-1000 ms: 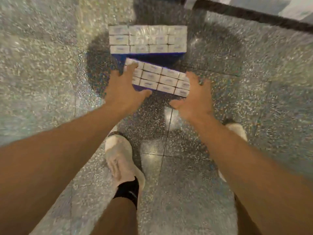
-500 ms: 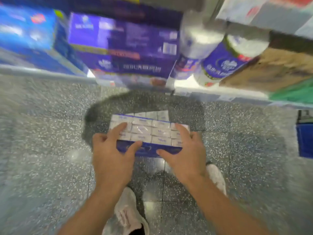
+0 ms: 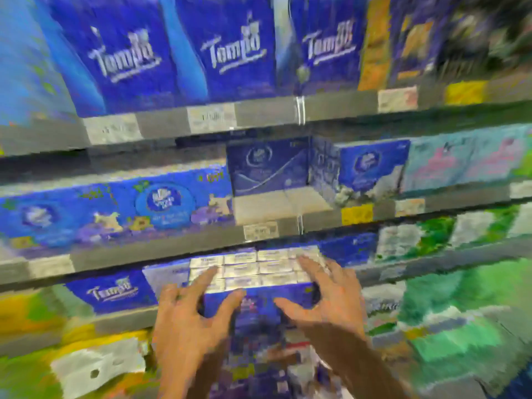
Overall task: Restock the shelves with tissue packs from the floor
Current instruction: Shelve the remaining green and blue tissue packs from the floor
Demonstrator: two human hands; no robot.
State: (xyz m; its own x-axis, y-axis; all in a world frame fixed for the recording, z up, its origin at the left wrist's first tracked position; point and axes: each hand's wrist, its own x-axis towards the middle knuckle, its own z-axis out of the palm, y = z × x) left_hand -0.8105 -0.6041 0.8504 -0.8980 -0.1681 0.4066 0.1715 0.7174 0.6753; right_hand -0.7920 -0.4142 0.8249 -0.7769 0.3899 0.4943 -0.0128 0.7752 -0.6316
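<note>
A blue tissue pack (image 3: 256, 283) with rows of small white packets on top is held between both hands in front of the shelves. My left hand (image 3: 187, 323) grips its left side, fingers spread over the top and thumb on the blue front. My right hand (image 3: 325, 298) grips its right side the same way. The pack hangs level with the third shelf down, just below the grey shelf edge (image 3: 172, 249). The frame is blurred.
The middle shelf has a bare gap (image 3: 276, 207) between a wide blue pack (image 3: 115, 208) and a dark blue box (image 3: 267, 165). Tall blue Tempo packs (image 3: 224, 53) fill the top shelf. Green and white packs (image 3: 431, 240) stand to the right.
Both hands closed on the tissue pack on the floor and lifted it up. The view swung from the floor to the shelves.
</note>
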